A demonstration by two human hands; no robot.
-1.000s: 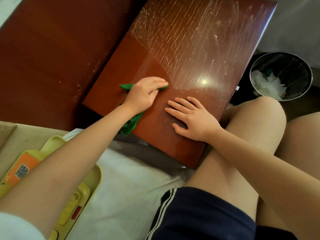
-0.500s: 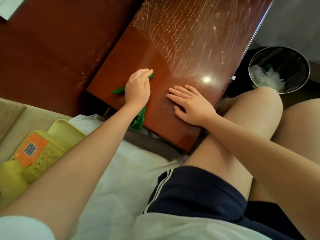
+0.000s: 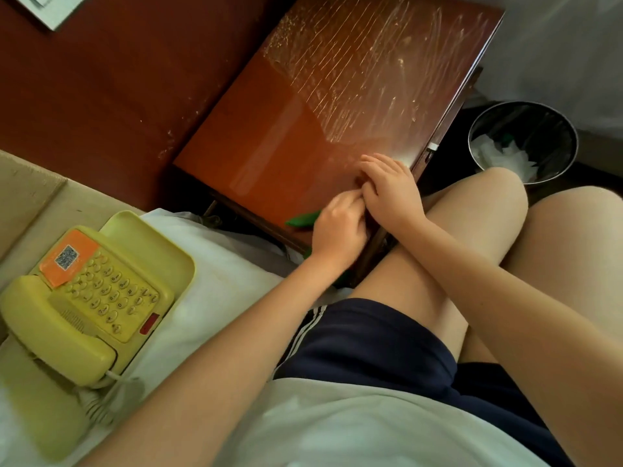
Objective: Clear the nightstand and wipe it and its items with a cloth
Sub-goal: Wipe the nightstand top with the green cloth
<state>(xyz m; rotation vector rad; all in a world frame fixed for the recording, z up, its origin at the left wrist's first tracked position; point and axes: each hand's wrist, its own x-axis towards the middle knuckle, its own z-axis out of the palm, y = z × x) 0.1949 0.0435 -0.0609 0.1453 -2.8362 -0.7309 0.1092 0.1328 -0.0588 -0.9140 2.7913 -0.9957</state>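
On the far left the yellow telephone [image 3: 84, 298] sits on the bed's white sheet [image 3: 209, 298]. I take it that it is parked there so the top stays free for wiping, within reach for its own turn with the cloth. Next comes the bench [image 3: 269, 146], the nightstand top itself: its near half shows a clean gloss, while the far half carries pale dusty streaks [image 3: 371, 62], so I judge the wipe about half done.

The green cloth [image 3: 301, 220] lies at the near edge, one end poking out to the left of my left hand [image 3: 338, 230], which is curled down over it and presses it to the wood. A bit of green also hangs below the edge. My right hand [image 3: 387, 187] touches the left one and rests on the near right corner holding nothing, fingers only loosely bent, probably to brace me as I lean in. Both are blurred, so finger detail is uncertain.

Far right, on the floor, the waste bin [image 3: 539, 123] stands close by the bench with something white in it.
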